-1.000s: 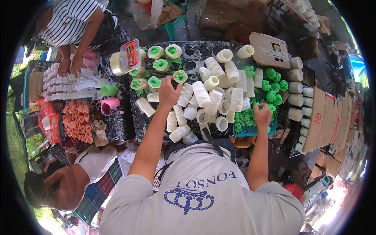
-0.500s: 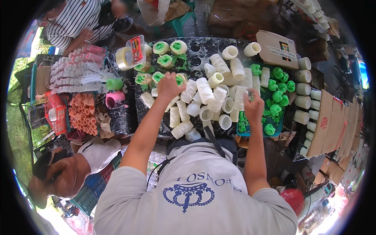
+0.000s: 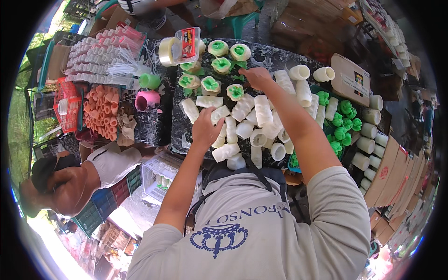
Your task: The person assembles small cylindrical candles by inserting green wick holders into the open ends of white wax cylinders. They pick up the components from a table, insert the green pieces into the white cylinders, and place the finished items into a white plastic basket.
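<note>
My left hand (image 3: pixel 204 129) is over the near left of the dark table, thumb and fingers closed about the end of a white ribbed tube (image 3: pixel 220 113). More such tubes (image 3: pixel 242 108) lie in a loose pile beside it. My right hand (image 3: pixel 257 78) reaches across the pile, its fingertips pinched together by a green scrap (image 3: pixel 238 76); what they hold is too small to make out. Several round cream pieces with green flower-like centres (image 3: pixel 221 65) stand left of that hand. Green flower-shaped pieces (image 3: pixel 346 108) fill a teal tray (image 3: pixel 320 87), partly hidden by my right forearm.
Clear tape and a plastic box (image 3: pixel 189 44) stand at the table's far left. Beyond them are a green cup (image 3: pixel 149 81), a pink cup (image 3: pixel 147 100), orange tubes (image 3: pixel 101 112) and a red basket (image 3: pixel 68 106). A cardboard box (image 3: pixel 350 80) lies far right. Another person (image 3: pixel 74 186) is at left.
My left hand has left a green-centred piece and come nearer, onto a white tube. My right hand has swung from beside the green tray to the far middle. The view has shifted.
</note>
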`<action>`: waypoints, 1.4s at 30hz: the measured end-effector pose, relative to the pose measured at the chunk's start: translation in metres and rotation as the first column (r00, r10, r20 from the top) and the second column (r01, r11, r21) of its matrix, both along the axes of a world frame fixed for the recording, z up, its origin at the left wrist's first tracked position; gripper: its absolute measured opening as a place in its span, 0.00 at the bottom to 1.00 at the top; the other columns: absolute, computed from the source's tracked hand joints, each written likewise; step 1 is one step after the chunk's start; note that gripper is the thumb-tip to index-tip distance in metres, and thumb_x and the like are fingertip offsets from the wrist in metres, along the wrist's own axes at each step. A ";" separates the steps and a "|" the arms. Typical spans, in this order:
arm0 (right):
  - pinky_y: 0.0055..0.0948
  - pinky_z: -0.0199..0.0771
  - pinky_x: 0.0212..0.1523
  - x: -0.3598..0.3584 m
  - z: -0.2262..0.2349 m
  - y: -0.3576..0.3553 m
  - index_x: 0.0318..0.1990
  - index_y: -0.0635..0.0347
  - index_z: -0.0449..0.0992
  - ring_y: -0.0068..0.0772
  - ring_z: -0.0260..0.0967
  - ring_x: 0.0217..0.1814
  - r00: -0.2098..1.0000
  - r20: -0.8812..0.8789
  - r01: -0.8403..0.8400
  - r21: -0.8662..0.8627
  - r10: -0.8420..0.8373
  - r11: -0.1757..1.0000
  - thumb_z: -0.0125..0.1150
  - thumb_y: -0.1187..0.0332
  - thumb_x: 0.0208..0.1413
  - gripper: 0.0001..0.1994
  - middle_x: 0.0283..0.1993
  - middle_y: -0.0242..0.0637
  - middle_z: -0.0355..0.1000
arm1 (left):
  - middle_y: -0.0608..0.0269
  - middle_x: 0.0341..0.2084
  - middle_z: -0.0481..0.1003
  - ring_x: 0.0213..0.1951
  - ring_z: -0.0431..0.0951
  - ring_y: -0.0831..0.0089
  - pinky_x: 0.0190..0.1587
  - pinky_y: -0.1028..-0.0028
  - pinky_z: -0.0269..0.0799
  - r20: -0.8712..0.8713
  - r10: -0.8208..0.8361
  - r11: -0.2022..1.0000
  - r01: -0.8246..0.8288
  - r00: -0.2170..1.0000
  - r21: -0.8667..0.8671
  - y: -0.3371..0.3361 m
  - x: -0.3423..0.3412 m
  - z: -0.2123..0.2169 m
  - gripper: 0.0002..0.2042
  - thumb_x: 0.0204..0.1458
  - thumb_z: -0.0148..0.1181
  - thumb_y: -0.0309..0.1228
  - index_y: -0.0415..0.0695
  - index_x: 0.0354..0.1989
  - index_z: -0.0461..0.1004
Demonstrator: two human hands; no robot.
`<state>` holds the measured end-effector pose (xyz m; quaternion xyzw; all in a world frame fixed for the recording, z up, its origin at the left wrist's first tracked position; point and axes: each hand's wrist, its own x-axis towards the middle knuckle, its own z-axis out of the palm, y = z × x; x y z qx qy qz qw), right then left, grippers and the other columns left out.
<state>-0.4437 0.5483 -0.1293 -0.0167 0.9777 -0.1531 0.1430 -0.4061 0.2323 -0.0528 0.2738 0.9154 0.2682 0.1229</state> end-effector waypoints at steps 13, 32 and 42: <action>0.48 0.78 0.40 -0.011 -0.002 0.012 0.42 0.51 0.80 0.49 0.81 0.40 1.000 0.015 -0.002 -0.006 0.003 1.000 0.70 0.48 0.57 0.18 0.36 0.39 0.81 | 0.48 0.42 0.80 0.41 0.80 0.53 0.47 0.60 0.75 0.190 0.249 0.968 -0.250 0.950 -0.017 -0.089 0.030 -0.025 0.15 0.59 0.64 0.35 0.38 0.49 0.76; 0.50 0.77 0.55 0.002 0.002 -0.024 0.48 0.67 0.77 0.62 0.77 0.55 0.677 0.071 0.733 -0.144 -0.732 0.664 0.71 0.53 0.57 0.24 0.50 0.60 0.79 | 0.62 0.17 0.70 0.21 0.68 0.71 0.27 0.65 0.65 0.446 0.187 0.970 -0.238 0.875 0.060 -0.031 0.004 -0.020 0.11 0.65 0.56 0.34 0.38 0.46 0.78; 0.51 0.78 0.52 -0.002 -0.035 -0.016 0.43 0.62 0.80 0.59 0.79 0.52 0.627 0.129 0.772 -0.240 -0.769 0.589 0.74 0.53 0.52 0.21 0.46 0.56 0.81 | 0.64 0.20 0.70 0.22 0.70 0.71 0.29 0.67 0.67 0.489 0.187 0.948 -0.288 0.852 0.139 -0.003 -0.003 -0.020 0.12 0.62 0.60 0.33 0.38 0.47 0.77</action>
